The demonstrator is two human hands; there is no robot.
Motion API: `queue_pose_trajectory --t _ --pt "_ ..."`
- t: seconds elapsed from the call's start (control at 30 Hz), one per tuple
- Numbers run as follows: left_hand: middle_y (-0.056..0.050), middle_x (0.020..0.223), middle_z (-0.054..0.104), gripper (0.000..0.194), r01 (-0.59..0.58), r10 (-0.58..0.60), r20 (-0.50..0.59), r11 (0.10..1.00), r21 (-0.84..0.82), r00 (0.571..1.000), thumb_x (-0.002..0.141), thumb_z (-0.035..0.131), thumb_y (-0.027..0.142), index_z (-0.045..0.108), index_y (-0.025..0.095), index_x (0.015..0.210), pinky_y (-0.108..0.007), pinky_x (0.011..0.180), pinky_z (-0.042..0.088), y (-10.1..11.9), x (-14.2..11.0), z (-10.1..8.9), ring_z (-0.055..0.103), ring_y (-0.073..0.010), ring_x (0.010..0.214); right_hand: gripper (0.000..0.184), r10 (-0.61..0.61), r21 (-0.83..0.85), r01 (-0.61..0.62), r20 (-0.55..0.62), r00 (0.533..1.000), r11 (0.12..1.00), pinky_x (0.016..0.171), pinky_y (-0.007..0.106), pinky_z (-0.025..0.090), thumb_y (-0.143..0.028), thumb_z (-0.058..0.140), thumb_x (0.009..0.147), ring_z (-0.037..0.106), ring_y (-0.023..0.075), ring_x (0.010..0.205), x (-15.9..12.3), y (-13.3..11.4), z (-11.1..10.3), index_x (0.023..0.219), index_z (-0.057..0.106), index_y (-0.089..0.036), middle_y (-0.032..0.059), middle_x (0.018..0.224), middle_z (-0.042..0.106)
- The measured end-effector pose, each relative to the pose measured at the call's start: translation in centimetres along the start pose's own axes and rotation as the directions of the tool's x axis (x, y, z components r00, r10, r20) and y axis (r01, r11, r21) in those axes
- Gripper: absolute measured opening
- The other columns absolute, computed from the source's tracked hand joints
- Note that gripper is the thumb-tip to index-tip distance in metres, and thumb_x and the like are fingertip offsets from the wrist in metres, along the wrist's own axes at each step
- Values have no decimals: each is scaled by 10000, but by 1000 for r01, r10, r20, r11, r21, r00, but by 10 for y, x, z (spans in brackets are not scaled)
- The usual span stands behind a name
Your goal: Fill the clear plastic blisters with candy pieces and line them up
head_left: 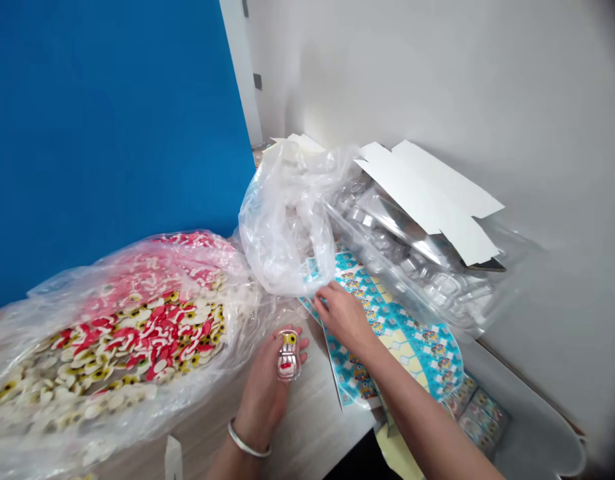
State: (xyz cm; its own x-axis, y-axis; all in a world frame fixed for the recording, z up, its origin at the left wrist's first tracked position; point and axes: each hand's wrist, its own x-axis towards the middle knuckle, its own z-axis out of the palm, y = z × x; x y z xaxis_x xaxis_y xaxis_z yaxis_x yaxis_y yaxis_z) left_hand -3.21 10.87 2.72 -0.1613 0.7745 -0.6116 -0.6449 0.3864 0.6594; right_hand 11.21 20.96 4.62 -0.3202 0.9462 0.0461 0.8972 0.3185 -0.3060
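The case [288,365] is being held in the left hand [274,363], palm up, fingers partly open beneath it; a yellow eye and a red-and-white piece are being contained inside. The right hand [343,312] is being held over the sheets [407,333], fingers curled, at the lower edge of the middle bag [282,247]; whether anything is being gripped cannot be told. Loose parts [162,333] are being contained in the left bag [107,417]. Trays [442,283] are being partly covered by card [427,190].
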Motion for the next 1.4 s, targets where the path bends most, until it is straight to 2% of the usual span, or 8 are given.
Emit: queue_pose_trajectory --t 0.3,0.53,0.67,0.8,0.97,1.17,1.27,1.4 --pt "-133 1210 709 305 65 -65 -1 997 27 998 853 666 317 664 170 1121 -296 671 563 -3 -5 10 740 -229 900 265 80 98 -76 -38 996 992 845 290 450 -287 526 965 647 224 1046 88 5 15 1190 623 -186 117 1175 661" --pt "-130 1195 712 339 70 -70 3 997 36 998 816 704 362 675 169 1093 -324 719 565 -8 -5 7 735 -243 928 260 186 245 -155 -109 977 957 806 264 466 -146 488 915 678 192 928 111 11 31 1135 626 -155 75 993 733" --pt "-124 1234 692 340 50 -50 -2 999 -21 999 841 682 349 652 182 1136 -322 728 567 -5 -4 6 729 -234 934 243 197 324 -119 -220 956 939 828 250 471 -199 412 969 654 165 906 72 14 8 1074 627 -160 66 1014 713" --pt "-83 1309 649 340 -7 14 45 988 -157 999 871 649 338 614 230 1192 -311 763 563 -8 -7 10 702 -220 1010 203 81 316 73 -449 890 946 787 282 471 -257 448 992 626 185 856 -9 0 -2 1031 636 -191 64 940 676" --pt "-79 1200 682 328 -32 72 121 952 -304 990 870 647 332 614 215 1174 -321 842 550 -18 -14 15 680 -219 1039 165 -241 -44 249 -453 858 968 654 308 449 -174 492 987 614 188 734 -89 -18 21 960 651 -211 71 847 680" --pt "-78 1199 677 293 2 15 53 952 -307 998 883 595 303 602 202 1159 -302 866 538 -18 -33 16 685 -209 1049 93 -428 -205 376 -470 772 904 624 345 452 -161 586 947 600 205 696 -121 -44 38 1009 651 -184 65 787 675" --pt "-84 1244 661 315 14 3 59 958 -285 998 861 626 298 595 201 1159 -312 839 548 -16 -40 11 682 -223 1064 136 -405 -94 410 -463 789 907 639 350 473 -183 603 942 611 216 726 -130 -56 36 1062 647 -136 82 810 672" --pt "-106 1276 664 391 -36 63 139 981 -189 988 799 693 198 593 185 1177 -304 807 538 -14 -44 -3 675 -248 1096 176 -275 333 390 -343 898 858 684 311 505 -232 585 955 629 187 787 -135 -59 22 1102 656 -168 83 931 676"
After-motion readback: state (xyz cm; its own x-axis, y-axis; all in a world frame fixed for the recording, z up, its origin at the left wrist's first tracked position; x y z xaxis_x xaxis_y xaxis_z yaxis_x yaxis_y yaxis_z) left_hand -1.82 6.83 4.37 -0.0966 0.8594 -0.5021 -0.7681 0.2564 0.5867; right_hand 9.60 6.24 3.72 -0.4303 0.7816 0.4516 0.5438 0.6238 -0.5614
